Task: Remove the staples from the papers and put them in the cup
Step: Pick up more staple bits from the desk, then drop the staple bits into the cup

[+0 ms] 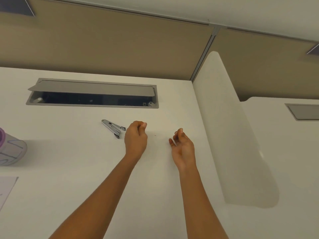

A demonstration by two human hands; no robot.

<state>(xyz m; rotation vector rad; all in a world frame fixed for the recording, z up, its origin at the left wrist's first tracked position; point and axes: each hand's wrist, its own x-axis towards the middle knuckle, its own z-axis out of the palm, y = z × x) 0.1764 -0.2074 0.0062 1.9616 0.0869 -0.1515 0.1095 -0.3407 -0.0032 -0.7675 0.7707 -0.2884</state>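
Observation:
A metal staple remover (113, 128) lies on the white desk (69, 169), just left of my left hand (136, 139). That hand hovers with its fingers curled in and the thumb against the forefinger; nothing shows between them. My right hand (183, 150) is held palm-left further right, its fingers loosely bent and holding nothing. A tiny dark speck (155, 135) sits on the desk between the hands. The purple and white cup (11, 150) is cut off by the left edge. A corner of white paper (6, 188) shows at the lower left.
A grey cable tray (91, 94) with its lid raised is set into the desk behind the staple remover. A white rounded divider panel (229, 135) bounds the desk on the right. Tan partition walls (120, 49) stand at the back.

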